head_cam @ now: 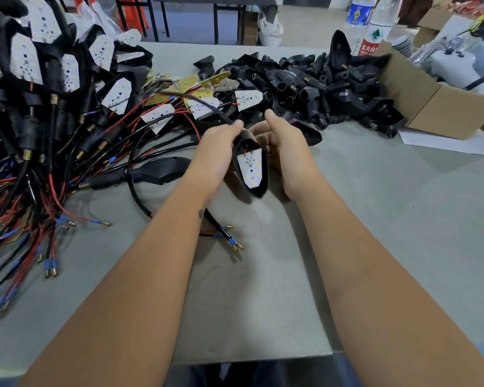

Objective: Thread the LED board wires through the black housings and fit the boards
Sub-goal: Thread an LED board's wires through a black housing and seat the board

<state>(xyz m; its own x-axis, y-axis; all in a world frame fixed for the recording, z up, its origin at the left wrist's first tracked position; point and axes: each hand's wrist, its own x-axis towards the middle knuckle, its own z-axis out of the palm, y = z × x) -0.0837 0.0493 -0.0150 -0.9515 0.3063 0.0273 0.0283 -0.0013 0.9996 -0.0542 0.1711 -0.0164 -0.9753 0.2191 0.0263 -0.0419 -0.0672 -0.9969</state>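
Observation:
Between my hands is a black housing point(260, 188) with a white LED board point(250, 169) lying inside its open face. My left hand point(217, 152) grips the housing's narrow far end, where a black sleeved wire point(207, 106) comes out and runs away to the left. My right hand point(284, 146) cups the housing from the right side, fingers curled behind it. A short red wire shows at the board's top edge.
Finished housings with boards and tangled red and black wires point(39, 121) are heaped at the left. Loose LED boards point(248, 99) lie in the middle, a pile of black housings point(319, 88) at the back right. A cardboard box point(430, 107) and bottles point(375, 26) stand beyond.

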